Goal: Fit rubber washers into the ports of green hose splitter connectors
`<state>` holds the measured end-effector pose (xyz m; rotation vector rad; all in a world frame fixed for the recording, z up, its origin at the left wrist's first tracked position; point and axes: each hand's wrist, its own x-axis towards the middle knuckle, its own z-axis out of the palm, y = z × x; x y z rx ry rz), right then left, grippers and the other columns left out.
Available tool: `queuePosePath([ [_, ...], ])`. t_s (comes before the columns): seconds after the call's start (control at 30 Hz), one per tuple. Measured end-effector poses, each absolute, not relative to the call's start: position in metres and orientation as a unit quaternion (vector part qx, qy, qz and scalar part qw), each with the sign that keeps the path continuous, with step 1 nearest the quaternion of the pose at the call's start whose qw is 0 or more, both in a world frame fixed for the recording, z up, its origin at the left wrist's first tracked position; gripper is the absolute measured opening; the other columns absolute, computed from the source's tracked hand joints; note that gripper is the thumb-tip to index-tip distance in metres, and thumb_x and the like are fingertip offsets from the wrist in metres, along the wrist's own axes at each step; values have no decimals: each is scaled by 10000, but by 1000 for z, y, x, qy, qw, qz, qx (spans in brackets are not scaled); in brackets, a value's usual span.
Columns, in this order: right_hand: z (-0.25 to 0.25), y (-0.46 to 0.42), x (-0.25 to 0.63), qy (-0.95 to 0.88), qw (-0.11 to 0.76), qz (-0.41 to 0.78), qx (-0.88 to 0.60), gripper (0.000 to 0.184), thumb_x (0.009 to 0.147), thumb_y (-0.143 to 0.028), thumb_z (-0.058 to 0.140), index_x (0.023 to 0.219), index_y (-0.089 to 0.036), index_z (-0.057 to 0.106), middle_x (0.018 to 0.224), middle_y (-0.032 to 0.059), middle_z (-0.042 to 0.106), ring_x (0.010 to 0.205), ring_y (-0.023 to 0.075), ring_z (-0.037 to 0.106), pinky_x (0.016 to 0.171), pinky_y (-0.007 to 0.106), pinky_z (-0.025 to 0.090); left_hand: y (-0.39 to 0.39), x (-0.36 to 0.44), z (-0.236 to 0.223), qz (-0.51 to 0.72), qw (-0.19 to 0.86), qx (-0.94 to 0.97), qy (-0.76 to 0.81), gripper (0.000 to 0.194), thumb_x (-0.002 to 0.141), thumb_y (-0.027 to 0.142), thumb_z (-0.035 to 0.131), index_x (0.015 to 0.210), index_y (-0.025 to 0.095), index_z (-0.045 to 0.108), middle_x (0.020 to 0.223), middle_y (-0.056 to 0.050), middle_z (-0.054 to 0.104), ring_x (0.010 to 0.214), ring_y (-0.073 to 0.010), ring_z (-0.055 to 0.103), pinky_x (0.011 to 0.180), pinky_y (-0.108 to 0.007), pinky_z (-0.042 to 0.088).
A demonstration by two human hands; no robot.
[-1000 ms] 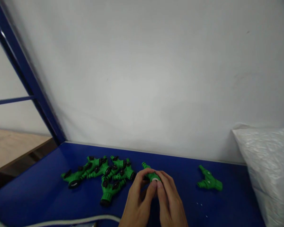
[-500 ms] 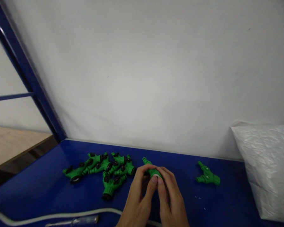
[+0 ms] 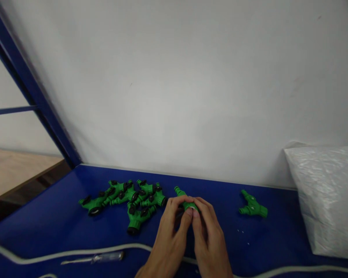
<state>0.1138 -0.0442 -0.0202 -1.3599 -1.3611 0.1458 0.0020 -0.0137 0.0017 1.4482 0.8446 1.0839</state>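
Over the blue tabletop (image 3: 266,247), we pinched a green hose splitter (image 3: 188,204) between our left hand (image 3: 171,231) and right hand (image 3: 208,231), thumbs together at its pale-rimmed mouth, apparently to steady it.

My feed: dim, soft light | wall (image 3: 168,100) brightest mid-frame | top-right corner darkens | sheen on plastic package (image 3: 327,197) | I see slight blur

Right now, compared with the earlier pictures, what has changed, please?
The head view has tipped down: everything sits higher, and the screwdriver, cut off before, now shows whole. Less white shows at the mouth of the held green Y-connector. Nothing was taken or let go: the left hand and right hand keep their grip on it. The other green Y-connectors lie as before.
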Motion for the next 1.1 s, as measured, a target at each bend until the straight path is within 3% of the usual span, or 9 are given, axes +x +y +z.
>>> queuePosePath([
  [0.13, -18, -45, 111, -585, 573, 44, -572, 272, 1006, -249, 496, 1221, -242, 663, 1198, 61, 675, 1109, 147, 672, 939, 211, 537, -14, 2, 0, 455, 528, 620, 359, 248, 1002, 384, 472, 1165, 237, 587, 1211, -75, 630, 1134, -200, 618, 1000, -344, 480],
  [0.27, -21, -46, 110, -580, 576, 64, -572, 285, 1006, -262, 489, 1223, -231, 671, 1216, 80, 674, 1121, 177, 669, 945, 257, 550, -17, 3, 1, 451, 512, 625, 380, 270, 1003, 388, 463, 1182, 226, 582, 1190, -86, 637, 1134, -214, 608, 999, -362, 475],
  [0.43, -16, -48, 111, -556, 575, 156, -580, 318, 1000, -339, 510, 1257, -245, 671, 1287, 106, 645, 1181, 236, 639, 1005, 357, 539, -13, 1, 7, 456, 524, 609, 383, 287, 991, 402, 481, 1176, 224, 609, 1224, -79, 663, 1147, -214, 618, 1020, -345, 468],
  [0.6, -7, -46, 115, -510, 615, 256, -544, 362, 949, -416, 605, 1261, -240, 659, 1368, 122, 584, 1215, 248, 623, 953, 322, 575, -4, -5, 14, 435, 532, 615, 386, 359, 981, 440, 507, 1265, 255, 628, 1272, -46, 696, 1204, -216, 623, 995, -300, 487],
  [0.8, -2, -40, 124, -403, 641, 336, -560, 564, 823, -528, 730, 1277, -207, 639, 1299, 135, 657, 1011, 242, 711, 857, 340, 610, -3, -8, 18, 404, 498, 659, 393, 411, 990, 467, 490, 1342, 286, 603, 1287, -36, 707, 1140, -201, 672, 1007, -301, 483],
  [0.97, 3, -37, 132, -396, 643, 412, -510, 590, 784, -488, 788, 1281, -210, 633, 1164, 104, 743, 1086, 272, 709, 958, 399, 578, -3, -8, 15, 379, 495, 674, 396, 427, 985, 481, 492, 1345, 269, 579, 1061, -34, 778, 886, -195, 723, 842, -288, 526],
  [1.1, 3, -38, 133, -417, 632, 420, -500, 526, 812, -461, 772, 1268, -226, 654, 1209, 105, 726, 1072, 274, 715, 875, 382, 617, -1, -9, 17, 353, 477, 684, 425, 460, 993, 506, 449, 1349, 252, 589, 831, -14, 767, 724, -197, 704, 676, -268, 494],
])
